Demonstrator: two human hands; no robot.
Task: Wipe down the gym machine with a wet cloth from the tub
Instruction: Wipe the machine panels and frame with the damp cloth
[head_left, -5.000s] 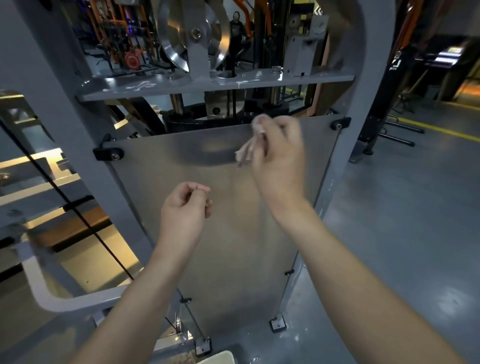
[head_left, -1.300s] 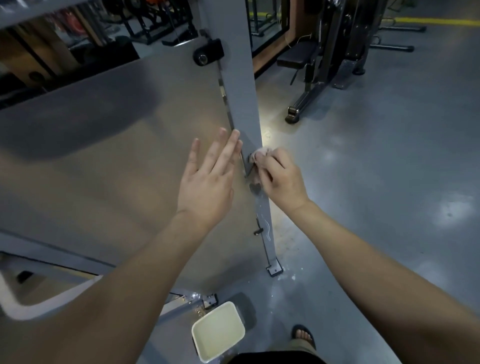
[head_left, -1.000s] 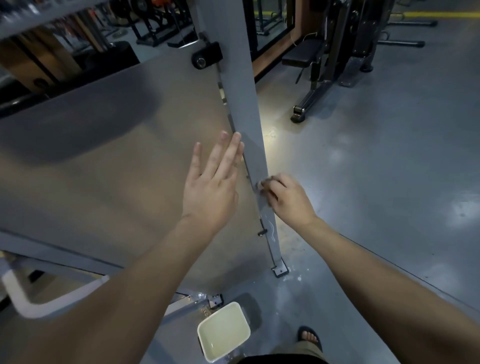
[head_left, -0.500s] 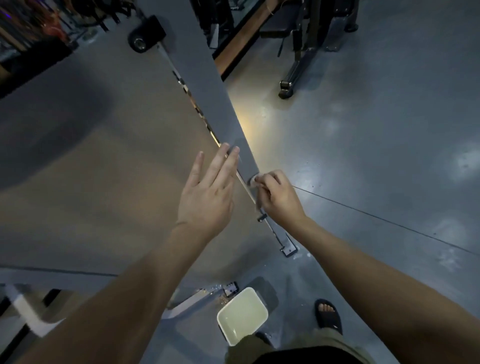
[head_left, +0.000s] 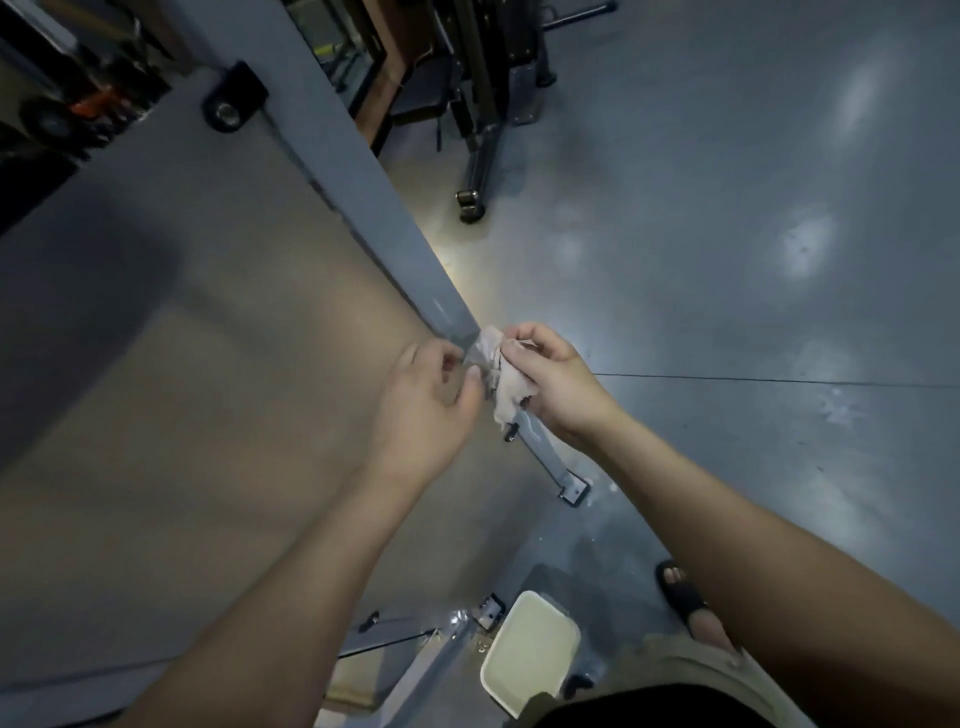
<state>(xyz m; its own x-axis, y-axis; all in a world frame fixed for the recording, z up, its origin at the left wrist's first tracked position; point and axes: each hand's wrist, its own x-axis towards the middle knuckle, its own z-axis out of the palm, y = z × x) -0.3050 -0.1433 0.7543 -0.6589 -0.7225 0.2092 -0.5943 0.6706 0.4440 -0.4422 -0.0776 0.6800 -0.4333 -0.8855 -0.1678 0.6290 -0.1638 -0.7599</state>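
Pale, crumpled cloth (head_left: 506, 376) is being held up against the lower stretch of the grey-painted metal upright (head_left: 374, 182) of the gym machine, off the floor and between the person's two hands. Right hand (head_left: 553, 382) is gripping it. Its fingers (head_left: 530, 332) are curling over the top of the wad, the thumb is pressing in from the near side, and a loose tail of fabric is hanging below the palm.

Left hand (head_left: 423, 415) is reaching in from the panel side, with bent fingers (head_left: 447, 358) and the thumb tip lying at the cloth's near edge. Blur is hiding whether this hand is pinching the fabric or only touching it.

Broad brushed-metal panel (head_left: 182, 389) is filling the left of the view and running alongside the upright. A black round-ended bracket (head_left: 234, 101) is sitting at its top corner. The upright is ending in a small bolted foot plate (head_left: 571, 488) on the glossy grey floor (head_left: 753, 286).

Cream rectangular plastic tub (head_left: 530, 652) is standing on the floor by the machine's base, low in the view and well apart from the cloth. What it is holding cannot be made out. A foot in a black slide sandal (head_left: 680, 597) is standing near the tub, on its right. A dark gym frame on a wheeled base (head_left: 478, 171) is standing further back.
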